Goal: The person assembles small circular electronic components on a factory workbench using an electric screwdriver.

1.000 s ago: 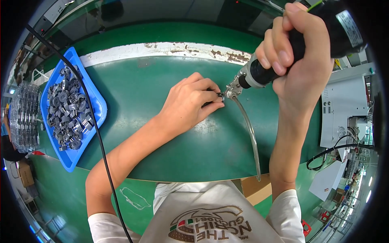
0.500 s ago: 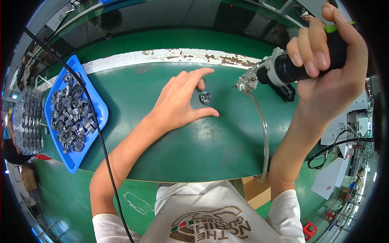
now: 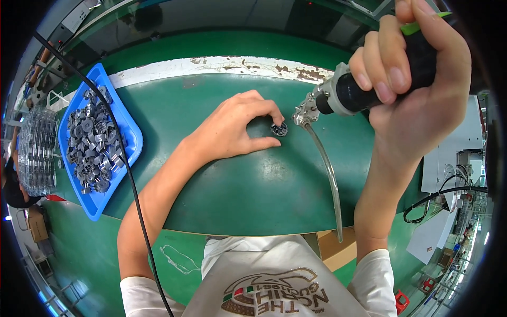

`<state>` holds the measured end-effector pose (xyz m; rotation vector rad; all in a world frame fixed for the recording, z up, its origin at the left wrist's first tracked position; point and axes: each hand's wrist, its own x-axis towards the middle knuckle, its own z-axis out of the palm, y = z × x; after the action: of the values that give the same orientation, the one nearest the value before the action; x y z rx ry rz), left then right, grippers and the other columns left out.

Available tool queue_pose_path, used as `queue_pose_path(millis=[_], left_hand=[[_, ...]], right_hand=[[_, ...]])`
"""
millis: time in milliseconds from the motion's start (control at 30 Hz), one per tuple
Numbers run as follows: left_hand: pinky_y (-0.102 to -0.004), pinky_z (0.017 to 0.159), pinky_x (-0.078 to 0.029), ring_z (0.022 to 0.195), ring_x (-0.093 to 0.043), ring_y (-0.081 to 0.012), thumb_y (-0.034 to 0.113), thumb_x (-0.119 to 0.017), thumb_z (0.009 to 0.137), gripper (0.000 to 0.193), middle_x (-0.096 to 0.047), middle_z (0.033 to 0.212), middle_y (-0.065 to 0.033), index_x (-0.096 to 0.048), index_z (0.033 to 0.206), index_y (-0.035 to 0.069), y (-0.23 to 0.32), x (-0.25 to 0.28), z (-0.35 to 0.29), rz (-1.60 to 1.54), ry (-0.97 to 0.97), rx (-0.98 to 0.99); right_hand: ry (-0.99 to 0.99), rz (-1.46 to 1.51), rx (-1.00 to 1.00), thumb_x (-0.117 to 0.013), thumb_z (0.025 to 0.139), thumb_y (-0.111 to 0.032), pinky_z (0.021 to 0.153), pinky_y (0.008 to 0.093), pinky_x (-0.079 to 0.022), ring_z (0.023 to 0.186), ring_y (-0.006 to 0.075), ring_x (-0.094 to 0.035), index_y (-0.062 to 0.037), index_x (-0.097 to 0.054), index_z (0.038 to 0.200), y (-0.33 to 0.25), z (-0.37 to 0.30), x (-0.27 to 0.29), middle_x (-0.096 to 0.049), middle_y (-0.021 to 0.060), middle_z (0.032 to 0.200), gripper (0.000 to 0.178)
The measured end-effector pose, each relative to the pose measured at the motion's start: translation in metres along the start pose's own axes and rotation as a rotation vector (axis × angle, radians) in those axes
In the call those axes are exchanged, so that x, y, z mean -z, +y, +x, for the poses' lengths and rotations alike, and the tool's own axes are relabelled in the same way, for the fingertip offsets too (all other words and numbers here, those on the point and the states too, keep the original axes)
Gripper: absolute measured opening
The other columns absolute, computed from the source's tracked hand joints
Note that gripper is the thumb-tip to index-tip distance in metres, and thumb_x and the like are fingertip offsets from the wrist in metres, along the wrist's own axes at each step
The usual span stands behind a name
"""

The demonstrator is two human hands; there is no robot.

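Facing the near edge of a green bench [image 3: 237, 211], a person in a white printed shirt [image 3: 264, 259] has both forearms reaching out over it. A cardboard box [image 3: 336, 251] shows below the edge, and a thin black cable [image 3: 136, 203] crosses in front of the left forearm. Farther in, the left hand [image 3: 232, 125] lies low over the bench, thumb and index finger apart in a loose C, clamped on nothing. One small round dark part [image 3: 279, 129] sits in the mouth of that C: the index fingertip is at its upper edge (whether it presses there, I cannot tell), while the thumb tip lies below, clear of it. Right of the part, the right hand [image 3: 422, 105] is raised and wrapped firmly around a black hand-held tool [image 3: 355, 94]. The tool's metal nose [image 3: 308, 109] is near the part but with a gap between, and a clear tube [image 3: 327, 169] hangs from it. Off to the left, well apart from both hands, a blue tray [image 3: 133, 136] holds a heap of grey parts [image 3: 90, 142]. At the far side runs a worn white strip [image 3: 195, 66].
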<state>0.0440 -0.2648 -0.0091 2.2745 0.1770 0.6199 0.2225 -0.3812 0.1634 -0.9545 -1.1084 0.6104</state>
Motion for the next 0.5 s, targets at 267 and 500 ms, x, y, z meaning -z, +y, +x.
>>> queue_pose_path(millis=[267, 500], left_hand=[[-0.0378, 0.084, -0.057, 0.092, -0.068, -0.0273, 0.017, -0.091, 0.071, 0.031, -0.077, 0.096, -0.0051, -0.077, 0.096, 0.005, -0.002, -0.006, -0.002, 0.045, 0.065, -0.080], [-0.0339, 0.081, -0.052, 0.089, -0.061, -0.0204, 0.014, -0.085, 0.077, 0.032, -0.072, 0.098, -0.0030, -0.073, 0.106, 0.006, 0.011, -0.011, 0.004, -0.136, 0.162, 0.096]], right_hand=[[-0.055, 0.067, -0.021, -0.045, 0.101, -0.019, 0.053, 0.0277, -0.034, 0.047, 0.0096, -0.034, 0.0019, -0.058, 0.105, 0.006, -0.002, -0.007, -0.040, -0.0015, 0.057, 0.025], [-0.062, 0.139, 0.013, -0.044, 0.102, -0.018, 0.054, 0.0283, -0.035, 0.047, 0.0102, -0.034, 0.0001, -0.054, 0.102, 0.000, -0.006, -0.015, -0.039, -0.0018, 0.057, 0.021]])
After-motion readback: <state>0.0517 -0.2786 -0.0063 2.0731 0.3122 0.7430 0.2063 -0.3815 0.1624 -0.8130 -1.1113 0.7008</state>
